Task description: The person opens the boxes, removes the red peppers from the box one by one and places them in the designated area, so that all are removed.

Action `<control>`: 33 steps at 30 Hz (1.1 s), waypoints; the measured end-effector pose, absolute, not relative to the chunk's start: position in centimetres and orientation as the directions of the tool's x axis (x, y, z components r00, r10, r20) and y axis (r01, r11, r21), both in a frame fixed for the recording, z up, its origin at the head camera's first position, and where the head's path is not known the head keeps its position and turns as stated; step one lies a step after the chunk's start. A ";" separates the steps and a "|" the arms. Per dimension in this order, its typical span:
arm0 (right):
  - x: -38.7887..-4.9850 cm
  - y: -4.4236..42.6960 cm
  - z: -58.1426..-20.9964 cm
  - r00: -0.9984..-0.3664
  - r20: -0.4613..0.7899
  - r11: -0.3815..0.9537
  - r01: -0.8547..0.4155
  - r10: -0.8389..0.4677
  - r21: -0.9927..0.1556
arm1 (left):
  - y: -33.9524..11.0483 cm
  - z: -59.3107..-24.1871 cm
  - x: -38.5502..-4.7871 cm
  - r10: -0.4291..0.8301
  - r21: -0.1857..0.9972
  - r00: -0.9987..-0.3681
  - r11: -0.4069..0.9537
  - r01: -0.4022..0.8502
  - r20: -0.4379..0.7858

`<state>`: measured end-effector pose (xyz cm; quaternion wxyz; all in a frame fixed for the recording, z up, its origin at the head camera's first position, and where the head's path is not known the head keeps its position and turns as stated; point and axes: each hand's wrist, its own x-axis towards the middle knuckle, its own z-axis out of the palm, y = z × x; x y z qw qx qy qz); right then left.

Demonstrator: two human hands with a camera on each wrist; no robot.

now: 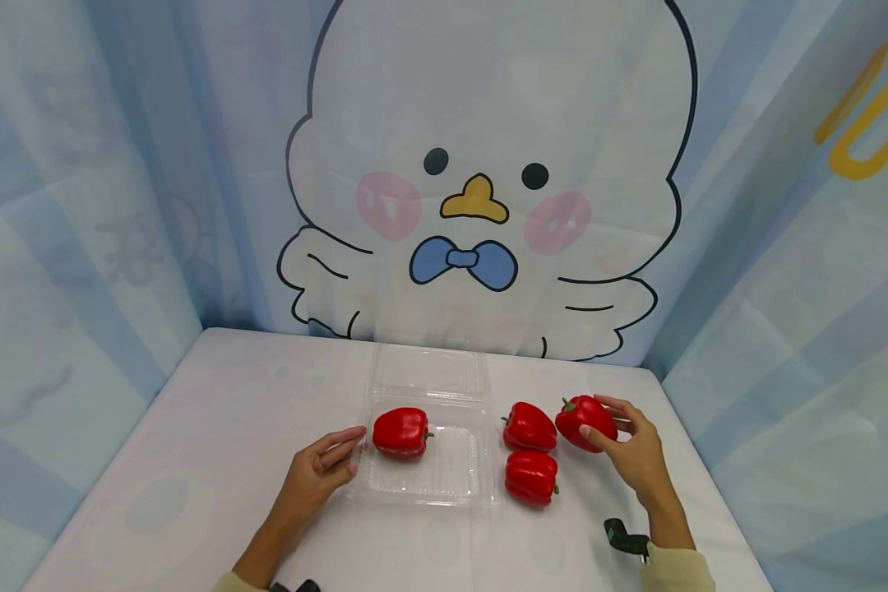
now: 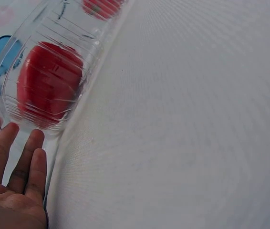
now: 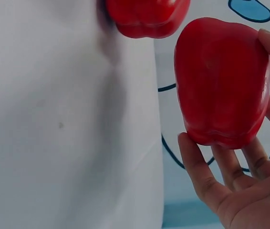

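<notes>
A clear plastic container (image 1: 455, 492) with its lid folded back stands mid-table, one red bell pepper (image 1: 400, 433) lying in its left part. The left hand (image 1: 312, 481) touches the container's left edge with its fingertips; in the left wrist view the fingers of that hand (image 2: 13, 174) are loosely extended beside the clear wall (image 2: 54, 125). To the right, the right hand (image 1: 638, 452) holds another red pepper (image 1: 586, 423) between thumb and fingers. The right wrist view shows this pepper (image 3: 223, 83) in the right hand's grip (image 3: 249, 186).
Two more red peppers, one (image 1: 529, 427) behind the other (image 1: 531, 478), lie between the container and the right hand. A curtain with a cartoon bird (image 1: 481, 107) hangs behind the white table (image 1: 155, 510), and curtains flank both sides.
</notes>
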<state>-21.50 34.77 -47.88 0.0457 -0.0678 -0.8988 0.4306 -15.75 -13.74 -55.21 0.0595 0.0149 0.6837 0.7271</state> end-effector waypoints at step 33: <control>-21.5 37.0 -50.6 -0.978 -0.100 0.638 0.195 0.181 -0.745 | -13.8 -55.3 -15.8 0.107 0.995 -0.992 -0.066 -0.079 -0.072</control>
